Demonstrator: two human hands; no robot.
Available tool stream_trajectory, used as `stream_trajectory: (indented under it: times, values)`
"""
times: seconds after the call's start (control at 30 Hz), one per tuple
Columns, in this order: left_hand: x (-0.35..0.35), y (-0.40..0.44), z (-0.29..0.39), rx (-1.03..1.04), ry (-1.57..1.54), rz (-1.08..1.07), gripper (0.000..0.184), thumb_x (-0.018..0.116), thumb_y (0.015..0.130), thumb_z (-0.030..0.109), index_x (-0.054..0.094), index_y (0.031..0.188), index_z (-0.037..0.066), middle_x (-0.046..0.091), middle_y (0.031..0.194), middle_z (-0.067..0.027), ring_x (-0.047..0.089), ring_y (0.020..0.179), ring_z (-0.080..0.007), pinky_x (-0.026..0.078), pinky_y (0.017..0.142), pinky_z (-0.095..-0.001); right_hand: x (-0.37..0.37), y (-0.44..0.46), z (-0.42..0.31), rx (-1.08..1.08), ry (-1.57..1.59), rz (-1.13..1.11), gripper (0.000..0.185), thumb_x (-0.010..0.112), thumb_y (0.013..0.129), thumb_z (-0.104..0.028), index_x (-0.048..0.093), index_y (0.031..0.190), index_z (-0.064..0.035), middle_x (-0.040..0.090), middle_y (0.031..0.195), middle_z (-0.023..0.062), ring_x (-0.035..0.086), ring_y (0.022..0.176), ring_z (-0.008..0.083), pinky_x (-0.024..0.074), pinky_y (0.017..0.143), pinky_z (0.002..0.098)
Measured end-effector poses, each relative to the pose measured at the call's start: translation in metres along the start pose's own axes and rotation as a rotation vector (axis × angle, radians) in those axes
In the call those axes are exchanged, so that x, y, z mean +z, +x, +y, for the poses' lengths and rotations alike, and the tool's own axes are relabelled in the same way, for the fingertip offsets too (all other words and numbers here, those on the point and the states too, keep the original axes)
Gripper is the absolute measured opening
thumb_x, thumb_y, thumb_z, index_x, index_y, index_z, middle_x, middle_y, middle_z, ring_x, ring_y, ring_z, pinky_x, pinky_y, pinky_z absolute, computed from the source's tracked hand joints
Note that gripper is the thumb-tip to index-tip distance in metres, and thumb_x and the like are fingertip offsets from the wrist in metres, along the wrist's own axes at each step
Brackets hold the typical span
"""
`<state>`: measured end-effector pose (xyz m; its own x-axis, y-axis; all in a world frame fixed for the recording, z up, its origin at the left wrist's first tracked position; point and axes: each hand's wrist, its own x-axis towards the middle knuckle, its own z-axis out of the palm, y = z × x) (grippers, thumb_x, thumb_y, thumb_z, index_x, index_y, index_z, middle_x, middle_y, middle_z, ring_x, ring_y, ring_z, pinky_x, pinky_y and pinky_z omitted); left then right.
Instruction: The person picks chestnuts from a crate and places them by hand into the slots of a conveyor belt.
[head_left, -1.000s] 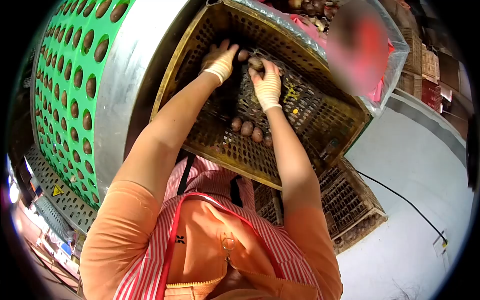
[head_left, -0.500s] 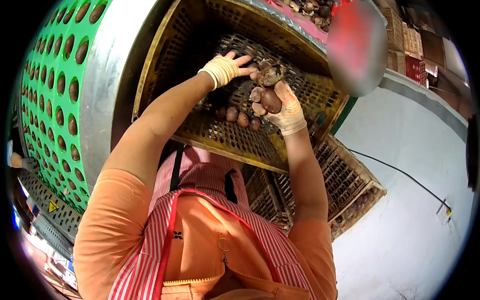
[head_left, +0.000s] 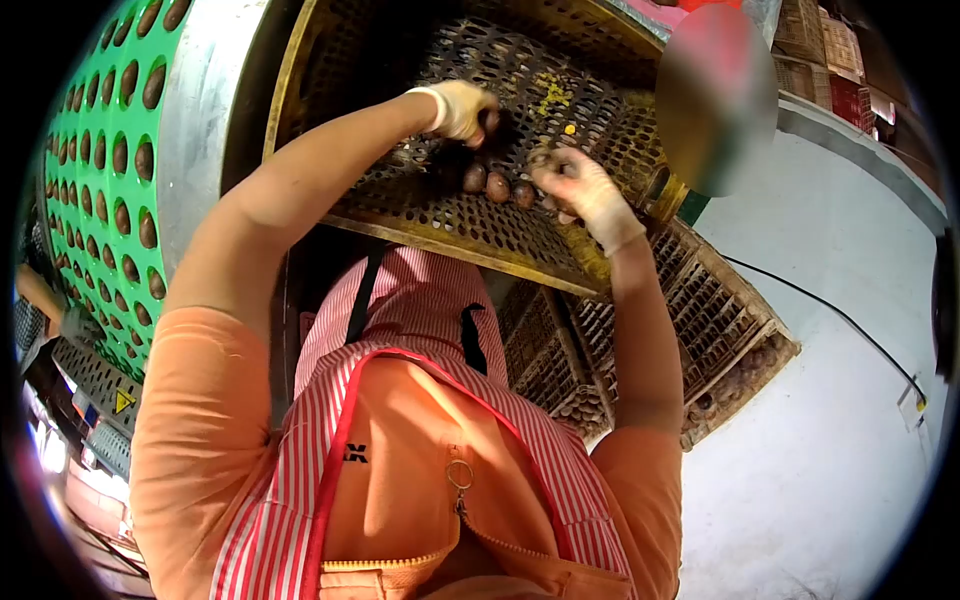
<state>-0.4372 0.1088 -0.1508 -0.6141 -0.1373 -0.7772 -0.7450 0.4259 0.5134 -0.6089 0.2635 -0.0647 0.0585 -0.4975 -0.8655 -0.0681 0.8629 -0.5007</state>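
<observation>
Both hands are inside a yellow-brown plastic crate (head_left: 455, 243) with a perforated floor and walls. My left hand (head_left: 465, 110), wearing a pale wrapped glove with bare fingers, is over the crate floor. Its fingers curl inward, and shadow hides what they hold, if anything. Lower and to the right, my right hand (head_left: 585, 190) is closed, slightly blurred, with a small brownish piece at its fingertips that I cannot make out. Between the hands, several brown eggs (head_left: 497, 187) lie in a row along the near side. Yellow crumbs (head_left: 553, 95) are scattered on the floor beyond.
At left stands a green panel (head_left: 100, 190) with oval holes holding brown eggs, bordered by a metal strip (head_left: 205, 130). Beside it another person's gloved hand (head_left: 78, 325) shows. Stacked crates (head_left: 700, 320) with eggs sit below right, near a white wall (head_left: 820, 400) with a black cable.
The brown egg in my right hand and the crusty, broken one near my fingers no longer show there. My hands have drawn apart and curled. Yellow crumbs now show, and the view has shifted.
</observation>
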Motion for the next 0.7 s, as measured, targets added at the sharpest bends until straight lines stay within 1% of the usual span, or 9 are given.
stream_trajectory:
  times: [0.13, 0.27, 0.43, 0.47, 0.5, 0.57, 0.6, 0.63, 0.7]
  values:
    - [0.045, -0.006, -0.036, 0.044, -0.093, -0.302, 0.052, 0.077, 0.076, 0.031, 0.059, 0.121, 0.013, 0.066, 0.097, -0.0096, 0.063, 0.085, -0.0225, 0.053, 0.065, -0.0434, 0.026, 0.061, 0.03, 0.191, -0.297, -0.124, 0.071, 0.08, 0.077, -0.028, 0.049, 0.136, -0.0041, 0.066, 0.102, 0.0107, 0.06, 0.09, 0.0212, 0.0519, 0.079, 0.0387]
    - [0.052, -0.002, -0.047, -0.083, -0.559, -0.49, 0.057, 0.077, 0.076, 0.037, 0.056, 0.125, 0.017, 0.061, 0.094, -0.0042, 0.06, 0.079, -0.0187, 0.049, 0.059, -0.039, 0.03, 0.077, 0.035, 0.252, -0.257, -0.271, 0.07, 0.077, 0.081, -0.024, 0.044, 0.14, -0.0058, 0.064, 0.094, 0.0034, 0.059, 0.072, 0.0122, 0.0502, 0.068, 0.0345]
    - [0.06, 0.034, -0.052, -0.085, -0.505, -0.643, 0.073, 0.077, 0.074, 0.045, 0.049, 0.139, 0.026, 0.056, 0.124, 0.0014, 0.052, 0.105, -0.0189, 0.044, 0.089, -0.0431, 0.022, 0.093, 0.029, 0.318, -0.28, -0.403, 0.069, 0.079, 0.079, -0.029, 0.046, 0.136, -0.0081, 0.064, 0.106, 0.0024, 0.06, 0.075, 0.0138, 0.0487, 0.065, 0.0291]
    - [0.069, 0.055, -0.058, -0.119, -0.51, -0.765, 0.03, 0.07, 0.08, 0.052, 0.065, 0.09, 0.024, 0.061, 0.101, 0.0009, 0.052, 0.096, -0.0197, 0.042, 0.086, -0.0413, 0.026, 0.092, 0.022, 0.325, -0.244, -0.407, 0.062, 0.079, 0.078, -0.026, 0.049, 0.129, -0.0065, 0.062, 0.096, 0.0024, 0.06, 0.071, 0.014, 0.0457, 0.056, 0.0256]
    - [0.073, 0.055, -0.048, -0.141, -0.528, -0.713, 0.03, 0.07, 0.08, 0.052, 0.06, 0.078, 0.025, 0.059, 0.088, 0.0036, 0.051, 0.087, -0.0175, 0.041, 0.083, -0.0404, 0.021, 0.103, 0.031, 0.34, -0.215, -0.433, 0.053, 0.08, 0.077, -0.024, 0.053, 0.12, -0.0061, 0.059, 0.088, 0.002, 0.058, 0.066, 0.0138, 0.0414, 0.048, 0.0243]
    - [0.066, 0.065, -0.035, 0.081, -0.262, -0.782, 0.029, 0.072, 0.08, 0.05, 0.057, 0.072, 0.026, 0.056, 0.078, 0.0062, 0.048, 0.079, -0.0162, 0.038, 0.078, -0.0382, 0.018, 0.108, 0.028, 0.367, -0.208, -0.493, 0.039, 0.078, 0.079, -0.02, 0.056, 0.108, -0.0072, 0.057, 0.085, 0.0016, 0.056, 0.063, 0.0136, 0.0391, 0.044, 0.0265]
    - [0.062, 0.064, -0.027, 0.204, -0.152, -0.745, 0.026, 0.07, 0.081, 0.042, 0.065, 0.089, 0.018, 0.062, 0.097, 0.001, 0.052, 0.1, -0.0185, 0.039, 0.092, -0.0411, 0.019, 0.108, 0.031, 0.361, -0.246, -0.449, 0.035, 0.076, 0.081, -0.02, 0.056, 0.107, -0.0082, 0.057, 0.084, 0.0012, 0.055, 0.061, 0.0134, 0.0397, 0.044, 0.0276]
    - [0.075, 0.085, -0.025, 0.19, -0.27, -0.827, 0.025, 0.072, 0.08, 0.04, 0.061, 0.082, 0.017, 0.057, 0.079, 0.002, 0.052, 0.079, -0.0179, 0.043, 0.077, -0.0398, 0.021, 0.11, 0.033, 0.359, -0.279, -0.403, 0.031, 0.073, 0.083, -0.02, 0.056, 0.106, -0.0092, 0.057, 0.082, 0.0007, 0.054, 0.059, 0.0132, 0.0403, 0.044, 0.0286]
    - [0.034, -0.016, 0.004, 0.258, -0.402, -0.509, 0.026, 0.074, 0.078, 0.036, 0.06, 0.083, 0.015, 0.055, 0.074, 0.0008, 0.05, 0.066, -0.0183, 0.044, 0.064, -0.0378, 0.038, 0.111, 0.027, 0.534, -0.253, -0.102, 0.027, 0.069, 0.085, -0.021, 0.056, 0.107, -0.0105, 0.057, 0.079, 0.0003, 0.051, 0.055, 0.0133, 0.0414, 0.044, 0.0303]
